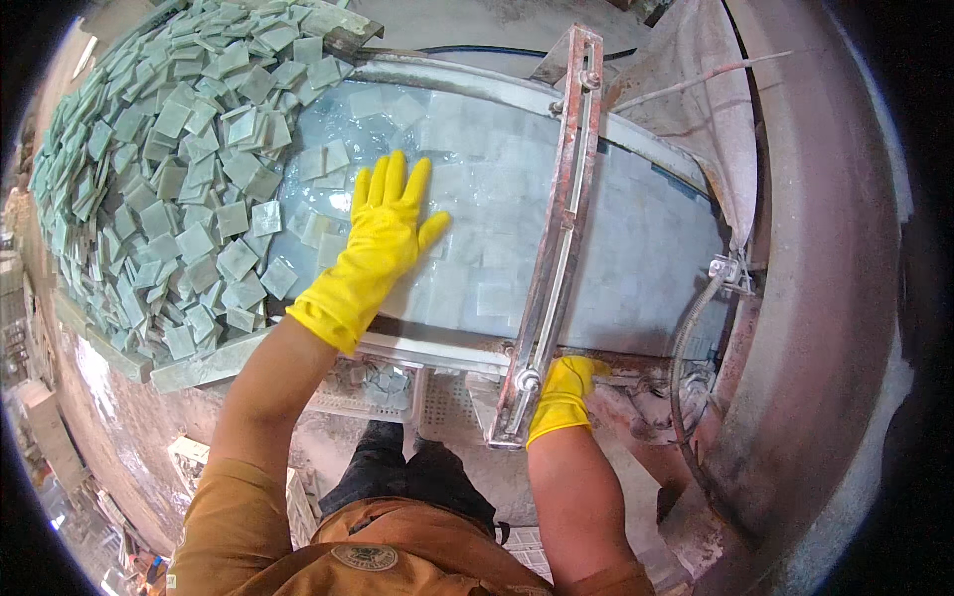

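Leftmost, a heap of loose green tiles [169, 169] waits beside the wet belt [636, 248], so most are not yet laid out. Next, the left hand [388, 223] lies flat and unclenched on tiles already on the belt; the right hand [568, 382] curls at the belt's near edge beneath the metal bar [561, 228], clutching nothing visible.
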`<state>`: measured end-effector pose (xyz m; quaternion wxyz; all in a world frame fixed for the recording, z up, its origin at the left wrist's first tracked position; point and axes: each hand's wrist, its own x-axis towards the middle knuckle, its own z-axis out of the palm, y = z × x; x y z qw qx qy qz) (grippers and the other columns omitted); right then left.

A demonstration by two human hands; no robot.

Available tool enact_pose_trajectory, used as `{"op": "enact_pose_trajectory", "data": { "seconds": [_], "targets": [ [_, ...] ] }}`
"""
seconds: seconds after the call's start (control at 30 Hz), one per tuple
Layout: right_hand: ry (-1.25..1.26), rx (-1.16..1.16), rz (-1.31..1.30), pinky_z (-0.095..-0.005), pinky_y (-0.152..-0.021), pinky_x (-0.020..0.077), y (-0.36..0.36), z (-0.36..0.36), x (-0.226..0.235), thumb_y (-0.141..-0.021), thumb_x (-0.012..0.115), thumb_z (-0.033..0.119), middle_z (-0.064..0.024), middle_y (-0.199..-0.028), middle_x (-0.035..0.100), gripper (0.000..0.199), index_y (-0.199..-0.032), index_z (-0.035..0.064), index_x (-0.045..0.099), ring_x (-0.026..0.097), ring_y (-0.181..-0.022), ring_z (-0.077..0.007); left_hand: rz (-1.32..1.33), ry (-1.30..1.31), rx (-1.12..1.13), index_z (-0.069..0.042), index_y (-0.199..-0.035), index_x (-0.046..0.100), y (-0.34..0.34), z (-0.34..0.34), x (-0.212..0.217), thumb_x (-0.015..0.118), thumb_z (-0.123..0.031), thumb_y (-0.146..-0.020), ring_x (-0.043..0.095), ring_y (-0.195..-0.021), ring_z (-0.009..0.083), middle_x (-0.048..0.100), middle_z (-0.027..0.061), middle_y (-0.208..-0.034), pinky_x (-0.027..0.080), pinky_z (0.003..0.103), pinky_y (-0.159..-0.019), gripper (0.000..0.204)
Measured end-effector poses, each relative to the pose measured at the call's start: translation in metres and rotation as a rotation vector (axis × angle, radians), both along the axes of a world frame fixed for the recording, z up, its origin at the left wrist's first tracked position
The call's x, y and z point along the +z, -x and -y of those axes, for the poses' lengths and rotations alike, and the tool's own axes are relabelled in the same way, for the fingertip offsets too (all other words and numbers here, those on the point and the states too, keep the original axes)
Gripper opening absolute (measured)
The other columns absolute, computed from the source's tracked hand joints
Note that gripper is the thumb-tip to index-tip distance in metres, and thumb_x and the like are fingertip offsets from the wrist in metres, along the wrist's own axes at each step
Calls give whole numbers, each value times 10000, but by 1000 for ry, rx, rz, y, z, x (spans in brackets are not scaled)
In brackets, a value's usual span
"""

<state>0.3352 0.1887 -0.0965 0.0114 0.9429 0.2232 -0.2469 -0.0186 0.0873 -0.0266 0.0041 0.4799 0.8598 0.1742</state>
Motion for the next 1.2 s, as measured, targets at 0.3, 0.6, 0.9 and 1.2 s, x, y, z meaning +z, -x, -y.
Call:
{"op": "enact_pose_trajectory", "data": {
  "seconds": [0.3,0.6,0.9,1.2],
  "targets": [
    [-377,-334,-116,-393,-1134,525,8,-7,-7,-1119,444,582,-199,-1539,642,748,-1625,31,478,652,-1384,-320,-21,137,78,-80,-1681,386,22,-28,5,681,-628,-984,325,-1589,497,368,285,-1712,198,622,-1310,935],
    [-393,-491,-226,-433,-1051,561,-36,-30,-42,-1067,415,712,-164,-1432,713,832,-1457,21,662,704,-1277,-318,-194,155,135,-163,-1691,408,76,60,1,666,-588,-1009,345,-1572,502,399,230,-1719,251,642,-1277,843],
    [-207,-428,-326,-346,-1166,486,26,-11,28,-1066,436,716,-111,-1556,650,831,-1554,63,591,631,-1402,-260,-135,216,225,-220,-1718,367,84,-12,-9,585,-733,-994,246,-1623,506,313,193,-1780,124,645,-1311,914],
    [-477,-546,-199,-405,-1147,501,11,-4,-17,-1050,500,692,-158,-1472,701,805,-1535,57,600,658,-1365,-314,-224,253,162,-221,-1703,400,98,48,2,609,-628,-1020,259,-1613,517,336,207,-1763,171,682,-1283,823]
  ]
}}
